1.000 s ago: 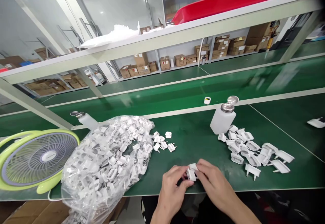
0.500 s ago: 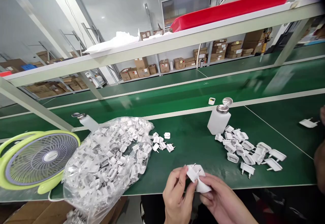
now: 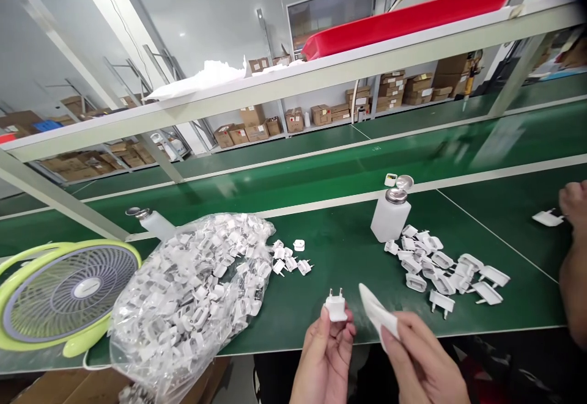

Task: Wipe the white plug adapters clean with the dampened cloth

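Between the thumb and fingers of my left hand [image 3: 326, 349] is a white two-pin plug housing [image 3: 336, 307], its pins pointing up. My right hand [image 3: 419, 355] pinches a folded white cloth [image 3: 376, 309], held a little to the right of the housing and apart from it. Beyond my right hand lies a loose pile of white plug housings [image 3: 443, 263], some with pins showing. A smaller group of housings [image 3: 290, 263] rests beside a large clear plastic bag [image 3: 192, 294] filled with many more of them.
A white pump bottle [image 3: 389, 217] stands behind the right pile; another bottle [image 3: 156, 224] leans behind the bag. At left lies a green-rimmed fan [image 3: 73, 294]. Another person's hand [image 3: 573, 202] is at far right near a housing [image 3: 548, 218]. A red tray [image 3: 413, 22] sits on the overhead shelf.
My hands have moved apart. The cloth has come off the plug housing and shifted right, while the housing is now upright in my left hand. The other person's hand has come further into view.
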`<state>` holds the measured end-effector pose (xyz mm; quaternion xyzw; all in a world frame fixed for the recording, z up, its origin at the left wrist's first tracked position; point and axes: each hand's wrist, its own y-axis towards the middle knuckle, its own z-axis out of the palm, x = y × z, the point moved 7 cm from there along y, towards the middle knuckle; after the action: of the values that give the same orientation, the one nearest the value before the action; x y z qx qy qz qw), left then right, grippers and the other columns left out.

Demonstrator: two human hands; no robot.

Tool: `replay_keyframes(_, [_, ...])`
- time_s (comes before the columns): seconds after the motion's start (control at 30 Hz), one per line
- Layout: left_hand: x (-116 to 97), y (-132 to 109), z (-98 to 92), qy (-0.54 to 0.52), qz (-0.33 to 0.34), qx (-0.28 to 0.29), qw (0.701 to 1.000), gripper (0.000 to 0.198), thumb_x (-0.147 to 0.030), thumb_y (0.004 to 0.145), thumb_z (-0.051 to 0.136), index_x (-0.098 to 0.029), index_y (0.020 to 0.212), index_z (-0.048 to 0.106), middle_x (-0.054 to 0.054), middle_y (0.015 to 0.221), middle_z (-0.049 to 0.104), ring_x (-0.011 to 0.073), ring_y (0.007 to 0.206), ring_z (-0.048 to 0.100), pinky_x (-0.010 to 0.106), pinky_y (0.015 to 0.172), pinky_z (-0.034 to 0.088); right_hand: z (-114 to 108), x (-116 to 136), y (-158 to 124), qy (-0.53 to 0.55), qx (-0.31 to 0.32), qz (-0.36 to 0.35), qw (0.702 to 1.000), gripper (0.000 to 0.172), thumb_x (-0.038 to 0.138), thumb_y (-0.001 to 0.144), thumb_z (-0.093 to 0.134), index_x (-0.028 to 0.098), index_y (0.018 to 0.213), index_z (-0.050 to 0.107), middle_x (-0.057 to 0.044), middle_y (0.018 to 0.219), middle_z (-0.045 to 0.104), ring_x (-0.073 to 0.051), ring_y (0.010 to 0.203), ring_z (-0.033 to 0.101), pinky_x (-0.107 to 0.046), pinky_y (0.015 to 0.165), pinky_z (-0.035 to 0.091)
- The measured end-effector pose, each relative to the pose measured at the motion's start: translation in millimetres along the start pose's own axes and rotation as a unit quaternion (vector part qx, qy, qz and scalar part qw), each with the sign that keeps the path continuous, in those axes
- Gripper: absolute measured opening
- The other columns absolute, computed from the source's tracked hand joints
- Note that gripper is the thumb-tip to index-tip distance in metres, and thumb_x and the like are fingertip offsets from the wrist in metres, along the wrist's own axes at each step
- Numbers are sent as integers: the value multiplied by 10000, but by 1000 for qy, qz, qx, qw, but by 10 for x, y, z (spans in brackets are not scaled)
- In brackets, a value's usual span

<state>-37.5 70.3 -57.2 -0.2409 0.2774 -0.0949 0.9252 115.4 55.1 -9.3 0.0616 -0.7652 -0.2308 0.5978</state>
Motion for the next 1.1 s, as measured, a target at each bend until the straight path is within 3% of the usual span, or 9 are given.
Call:
replay_keyframes(0.1, [21, -82, 81, 11, -7, 33, 999, 343, -351, 620, 986, -102, 763, 798, 78, 749, 771, 125, 684, 709, 184, 677, 582, 144, 327, 5, -77, 77, -185, 977, 499, 55, 965, 536, 213, 1435, 597, -108, 1081, 681, -179, 923, 702, -229, 811, 597])
replay_keyframes(0.2, [-52, -172, 133, 45, 49, 40, 997, 350, -403, 622, 979, -141, 719, 768, 55, 720, 749, 155, 698, 682, 248, 689, 558, 192, 426, 15, -113, 93, -250, 957, 612, -17, 935, 522, 183, 1513, 506, -118, 1065, 678, -181, 903, 687, -262, 803, 602])
replay_keyframes(0.3, [-93, -237, 190, 83, 78, 45, 992, 365, -437, 615, 975, -142, 685, 770, 47, 674, 724, 148, 671, 637, 256, 681, 518, 209, 442, 44, -110, 107, -257, 954, 570, -13, 948, 509, 169, 1488, 519, -115, 1038, 675, -171, 864, 682, -256, 766, 600])
replay_keyframes(0.4, [-91, -255, 244, 93, 78, 48, 991, 372, -447, 601, 978, -134, 653, 782, 33, 619, 695, 115, 625, 594, 223, 651, 484, 242, 402, 61, -102, 125, -217, 963, 491, 38, 994, 469, 172, 1464, 524, -106, 1030, 649, -148, 859, 687, -214, 745, 595])
replay_keyframes(0.57, [53, -207, 175, 15, -3, -1, 1000, 380, -385, 518, 1021, -109, 640, 790, 37, 636, 704, 87, 603, 583, 196, 641, 488, 259, 409, -23, -118, 107, -237, 958, 551, 13, 981, 473, 130, 1519, 467, -144, 1105, 635, -170, 959, 696, -222, 826, 600])
replay_keyframes(0.73, [130, -214, 64, 12, -11, -42, 999, 366, -411, 530, 1013, -147, 636, 783, 40, 654, 721, 145, 657, 640, 247, 694, 528, 244, 511, -3, -199, 162, -317, 913, 500, 77, 1001, 473, 95, 1500, 501, -103, 947, 685, -165, 804, 694, -250, 800, 607])
replay_keyframes(0.9, [90, -232, 166, 52, 40, 1, 998, 429, -462, 471, 1016, -128, 563, 764, 18, 532, 659, 93, 544, 534, 203, 568, 431, 179, 598, 139, -213, 210, -354, 886, 502, 51, 987, 447, 101, 1482, 515, -82, 909, 725, -175, 769, 691, -278, 742, 605])
replay_keyframes(1.1, [308, -168, 110, 29, -70, 8, 997, 382, -390, 628, 976, -57, 683, 797, 61, 626, 694, 92, 560, 588, 196, 585, 476, 70, 581, 152, -252, 231, -444, 828, 344, 44, 972, 433, 60, 1178, 709, -84, 887, 752, -182, 760, 707, -304, 753, 622])
